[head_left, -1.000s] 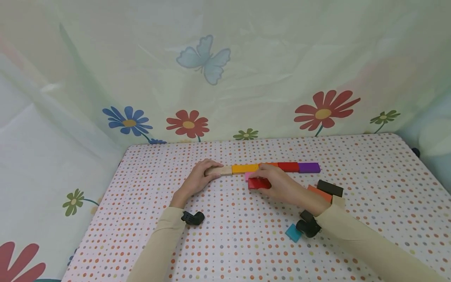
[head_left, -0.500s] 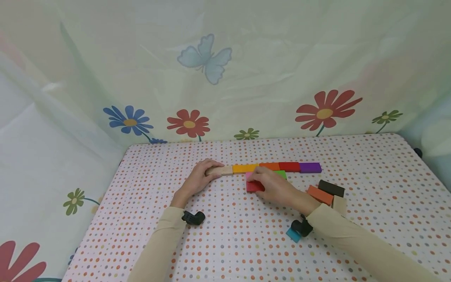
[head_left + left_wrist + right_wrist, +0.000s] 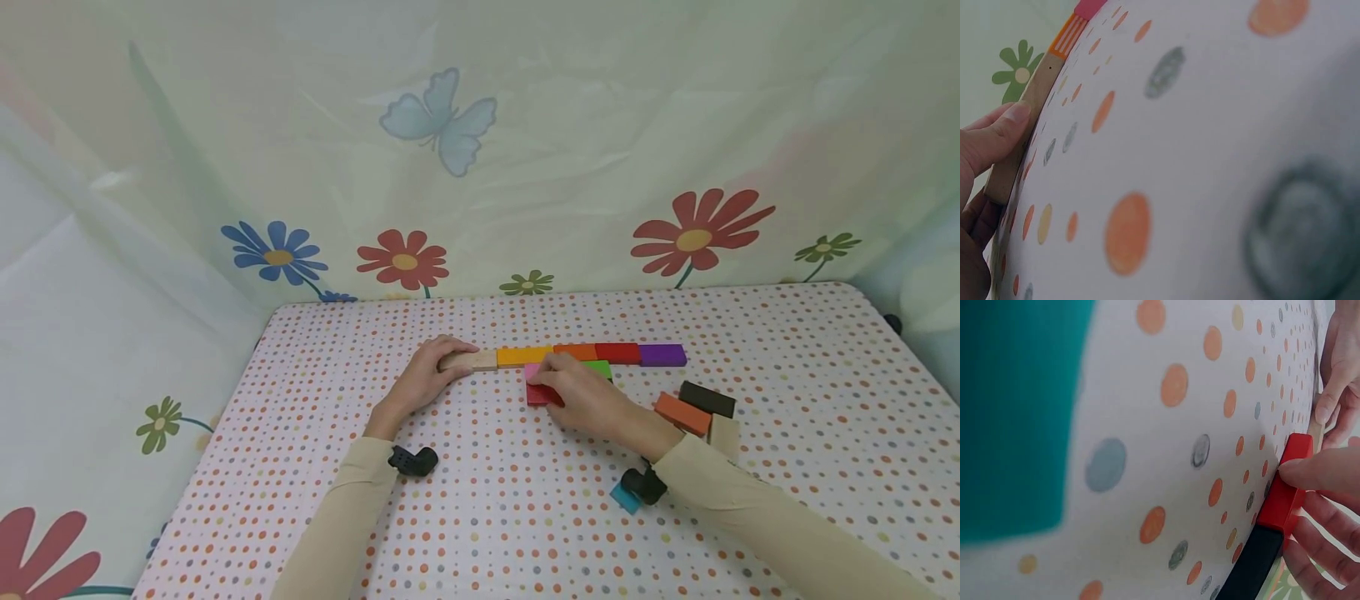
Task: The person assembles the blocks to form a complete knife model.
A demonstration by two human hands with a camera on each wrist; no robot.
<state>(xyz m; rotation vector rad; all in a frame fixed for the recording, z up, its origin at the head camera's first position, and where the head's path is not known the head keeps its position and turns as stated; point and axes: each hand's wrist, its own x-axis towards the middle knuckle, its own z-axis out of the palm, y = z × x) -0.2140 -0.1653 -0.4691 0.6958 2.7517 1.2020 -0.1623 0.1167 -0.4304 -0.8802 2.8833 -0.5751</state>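
Head view: left hand (image 3: 424, 378) just left of the yellow block (image 3: 525, 357), thumb and fingers curled round a pale wooden block (image 3: 486, 360) touching its left end. Right hand (image 3: 591, 398) to the near right of the yellow block, palm turned down, thumb and fingers pinching a red block (image 3: 538, 396). That red block nearer than the yellow block, with a black block (image 3: 1250, 565) end to end against it in the right wrist view.

All blocks straight-edged oblongs, mostly smooth and evenly coloured; the pale one bare tan, marked with a small dark dot. Dotted cloth over the bench (image 3: 480, 508).

Running right from the yellow block in a touching line: orange block (image 3: 576, 351), deep-red block (image 3: 618, 353), purple block (image 3: 663, 355). Just nearer than the yellow block, pink block (image 3: 531, 371) and green block (image 3: 601, 367), both partly hidden by the right hand. Well to its near right, a loose dark block (image 3: 707, 399), rust-orange block (image 3: 681, 413) and beige block (image 3: 723, 434); nearer than these, teal block (image 3: 624, 498), partly covered by the right wrist camera (image 3: 643, 485).
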